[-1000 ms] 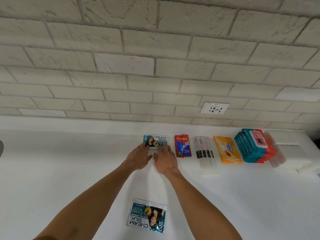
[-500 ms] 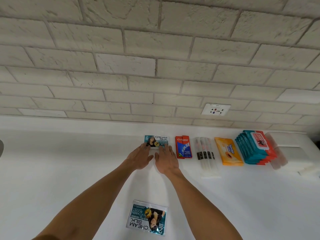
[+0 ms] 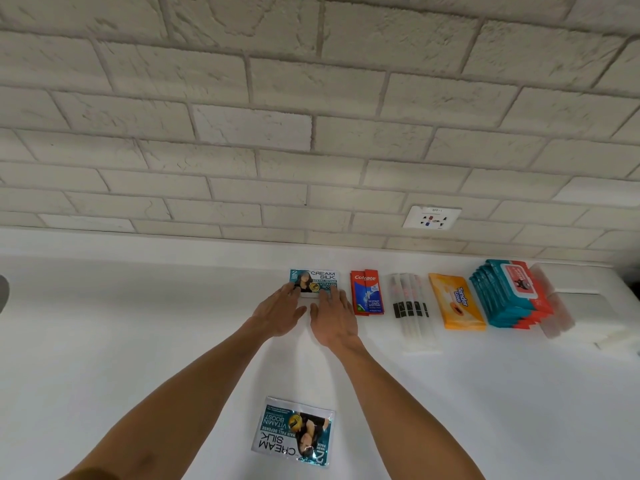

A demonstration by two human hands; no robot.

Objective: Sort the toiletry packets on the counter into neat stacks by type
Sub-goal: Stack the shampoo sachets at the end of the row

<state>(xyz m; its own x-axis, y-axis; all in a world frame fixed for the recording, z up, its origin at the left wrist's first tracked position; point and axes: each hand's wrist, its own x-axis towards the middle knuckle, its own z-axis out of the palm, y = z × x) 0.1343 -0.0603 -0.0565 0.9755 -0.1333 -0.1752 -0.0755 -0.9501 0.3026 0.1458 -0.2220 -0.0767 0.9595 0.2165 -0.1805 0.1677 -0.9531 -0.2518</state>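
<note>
Left hand (image 3: pixel 278 313) and right hand (image 3: pixel 334 315), fingers flat and grasping nothing, press the Cream Silk sachet stack (image 3: pixel 317 280) at 12 o'clock on the bench (image 3: pixel 138 341); its edges are best squared evenly before fetching the loose Cream Silk sachet (image 3: pixel 296 431) at 6 o'clock.

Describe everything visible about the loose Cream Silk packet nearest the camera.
The packet is a glossy foil sachet, teal and white with silver edges, printed CREAM SILK, VITAMIN BOOST and a dark-haired figure. It lies flat on the white counter, slightly askew, print upside down to the camera. Only the counter touches it.
</note>
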